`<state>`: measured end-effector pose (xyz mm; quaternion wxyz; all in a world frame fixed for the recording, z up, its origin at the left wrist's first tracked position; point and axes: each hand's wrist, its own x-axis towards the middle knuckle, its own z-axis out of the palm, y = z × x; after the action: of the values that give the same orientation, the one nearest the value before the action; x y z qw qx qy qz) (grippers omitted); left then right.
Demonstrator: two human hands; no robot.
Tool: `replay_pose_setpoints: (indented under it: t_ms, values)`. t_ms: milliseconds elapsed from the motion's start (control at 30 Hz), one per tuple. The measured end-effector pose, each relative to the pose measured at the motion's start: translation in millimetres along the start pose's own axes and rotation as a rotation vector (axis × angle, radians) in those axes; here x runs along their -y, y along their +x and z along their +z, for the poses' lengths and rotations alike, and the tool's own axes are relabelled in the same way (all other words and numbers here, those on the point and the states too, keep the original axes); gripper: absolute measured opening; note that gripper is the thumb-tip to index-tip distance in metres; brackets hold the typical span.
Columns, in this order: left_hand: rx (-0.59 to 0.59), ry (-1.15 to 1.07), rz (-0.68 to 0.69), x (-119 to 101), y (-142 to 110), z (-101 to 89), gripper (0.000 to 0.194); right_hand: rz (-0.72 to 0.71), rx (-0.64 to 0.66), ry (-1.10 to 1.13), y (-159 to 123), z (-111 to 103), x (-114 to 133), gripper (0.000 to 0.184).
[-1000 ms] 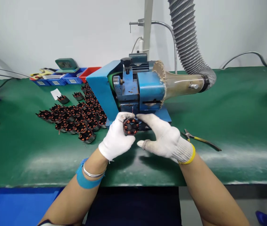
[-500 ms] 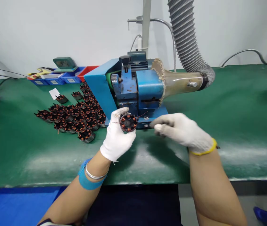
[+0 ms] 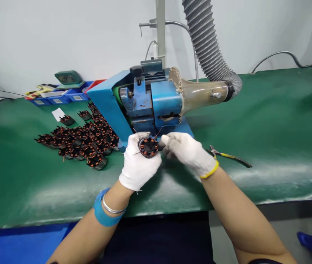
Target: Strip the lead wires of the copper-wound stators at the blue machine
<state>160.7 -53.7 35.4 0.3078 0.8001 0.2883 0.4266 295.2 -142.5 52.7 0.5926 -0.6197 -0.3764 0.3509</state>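
"What does the white-gloved left hand (image 3: 138, 160) have?"
"The round black stator with copper windings (image 3: 148, 147), fingers and thumb curled around it, above the green tabletop (image 3: 260, 121), between its front edge and the blue metal machine (image 3: 166, 98)."
"And the white-gloved right hand (image 3: 185, 150)?"
"Fingers bent nearly together just beside the stator; I cannot tell whether they pinch anything."

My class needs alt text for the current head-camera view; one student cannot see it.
A white-gloved left hand holds a round black part with copper coils, white-gloved right hand close beside it, before a blue metal machine. Similar round parts cluster left on the green table.
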Motion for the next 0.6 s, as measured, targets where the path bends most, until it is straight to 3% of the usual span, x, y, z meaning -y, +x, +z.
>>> replay_pose_setpoints:
  t_ms: [133,300,367,467,600]
  values:
    - [0.072,-0.083,-0.015,-1,-2,4.2,0.050,-0.046,-0.153,0.102,3,15,-6,0.018]
    - [0.064,-0.115,-0.002,-1,-3,7.5,0.055,-0.103,-0.469,0.153,7,-3,2,0.016]
    - [0.111,-0.173,-0.022,-2,-3,10.5,0.061,-0.087,-0.400,0.050,5,-9,4,0.021]
    - [0.175,-0.292,-0.082,-6,0,18.2,0.064,-0.098,-0.188,-0.158,0,-4,4,0.024]
    - [0.146,-0.314,-0.148,-16,9,28.8,0.052,-0.177,-0.185,0.005,4,11,-8,0.026]
